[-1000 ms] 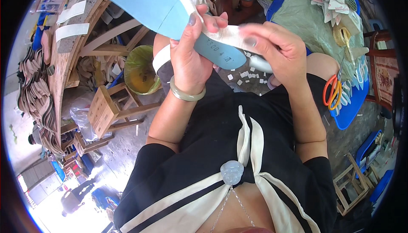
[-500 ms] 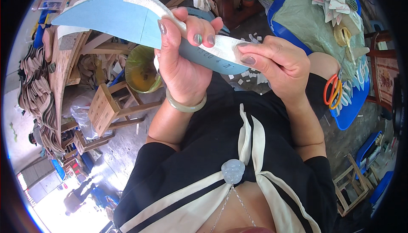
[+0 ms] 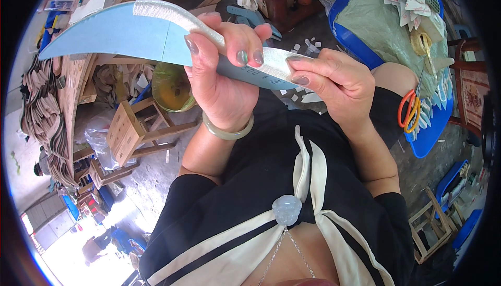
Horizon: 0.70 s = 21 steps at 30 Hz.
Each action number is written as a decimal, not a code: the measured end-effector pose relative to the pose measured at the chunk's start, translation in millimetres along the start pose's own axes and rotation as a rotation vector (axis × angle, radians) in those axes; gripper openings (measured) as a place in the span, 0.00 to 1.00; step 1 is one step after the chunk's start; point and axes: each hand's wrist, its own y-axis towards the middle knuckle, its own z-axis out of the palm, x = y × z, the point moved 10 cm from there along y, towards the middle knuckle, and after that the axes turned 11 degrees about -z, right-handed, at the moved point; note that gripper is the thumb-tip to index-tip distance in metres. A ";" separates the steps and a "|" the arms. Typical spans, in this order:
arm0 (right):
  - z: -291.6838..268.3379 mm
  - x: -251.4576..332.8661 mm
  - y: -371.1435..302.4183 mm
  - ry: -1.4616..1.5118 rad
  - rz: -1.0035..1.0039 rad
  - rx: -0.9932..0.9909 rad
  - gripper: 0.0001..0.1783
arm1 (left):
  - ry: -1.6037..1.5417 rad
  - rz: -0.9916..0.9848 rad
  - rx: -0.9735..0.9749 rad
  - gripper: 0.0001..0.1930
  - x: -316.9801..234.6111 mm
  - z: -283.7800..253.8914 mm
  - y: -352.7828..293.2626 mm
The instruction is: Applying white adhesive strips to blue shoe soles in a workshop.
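Note:
A light-blue shoe insole (image 3: 120, 30) is raised in front of me, its pointed end to the left. A white strip (image 3: 162, 12) lies along its upper edge. My left hand (image 3: 224, 72) is wrapped around the middle of the insole, thumb on the near face and fingers over the strip. At the insole's right end, my right hand (image 3: 339, 85) pinches the strip and edge between thumb and forefinger. That end is partly covered by the fingers. Some printing shows on the blue face between the hands.
Orange-handled scissors (image 3: 409, 111) lie on the right by a blue tray (image 3: 443, 132) and a grey-green sheet (image 3: 360, 20). A tape roll (image 3: 420, 43) sits above them. Left are a wooden stool (image 3: 125, 132), a lined yellow-green bin (image 3: 172, 85) and stacked insoles (image 3: 44, 114). White scraps litter the floor.
The insole has shifted left, its pointed end dropping a little. My right hand has moved slightly left with its pinch kept; the left hand keeps its grip.

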 end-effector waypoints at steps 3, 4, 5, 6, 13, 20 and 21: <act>3.7 -12.6 -7.6 0.078 0.075 -0.030 0.13 | 0.140 0.056 0.062 0.19 -2.4 5.4 -0.5; 4.1 -13.9 -7.9 0.077 0.075 -0.032 0.13 | 0.141 0.077 0.071 0.21 -2.4 6.4 -0.9; 6.6 -20.3 -9.5 0.124 0.131 -0.025 0.15 | 0.143 0.097 0.080 0.22 -3.0 7.2 -1.4; 9.3 -25.8 -11.5 0.172 0.188 -0.018 0.16 | 0.142 0.094 0.081 0.22 -2.1 6.5 -1.8; 4.4 -32.3 -6.8 0.016 0.220 0.069 0.16 | 0.390 0.010 0.021 0.35 22.0 -8.7 10.5; -27.8 -22.8 13.1 -0.549 -0.045 0.141 0.07 | 1.486 -0.746 0.389 0.27 76.2 -42.4 -32.1; -25.1 -21.9 16.1 -0.547 -0.042 0.147 0.07 | 1.835 -0.240 0.394 0.25 41.4 12.2 -11.8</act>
